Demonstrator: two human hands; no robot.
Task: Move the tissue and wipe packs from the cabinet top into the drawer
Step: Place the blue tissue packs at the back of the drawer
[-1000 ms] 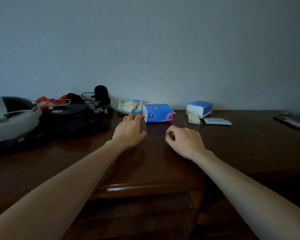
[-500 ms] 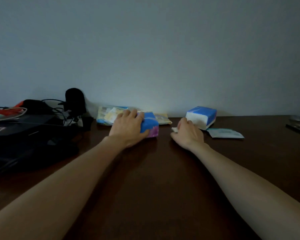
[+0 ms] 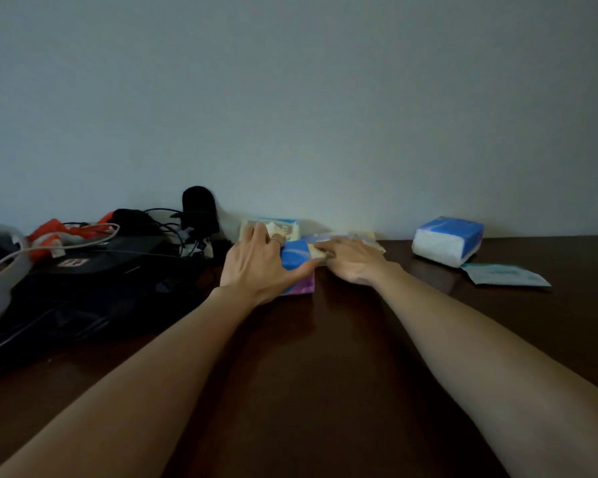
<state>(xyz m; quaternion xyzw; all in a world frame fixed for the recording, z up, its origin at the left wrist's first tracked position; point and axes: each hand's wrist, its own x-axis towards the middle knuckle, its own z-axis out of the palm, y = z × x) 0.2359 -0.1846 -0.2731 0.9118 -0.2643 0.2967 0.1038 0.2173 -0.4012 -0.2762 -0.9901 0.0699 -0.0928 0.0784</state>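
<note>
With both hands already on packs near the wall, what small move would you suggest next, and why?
Probably lift: the left hand wraps the blue-and-purple tissue pack, the right hand covers the flat yellowish pack. Both rest on the dark wooden cabinet top.

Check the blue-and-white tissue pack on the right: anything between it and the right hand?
Nothing visible. The right hand rests on a small yellowish pack; bare cabinet top lies between it and the blue-and-white tissue pack. The flat teal sachet lies beyond, off the path.
</note>
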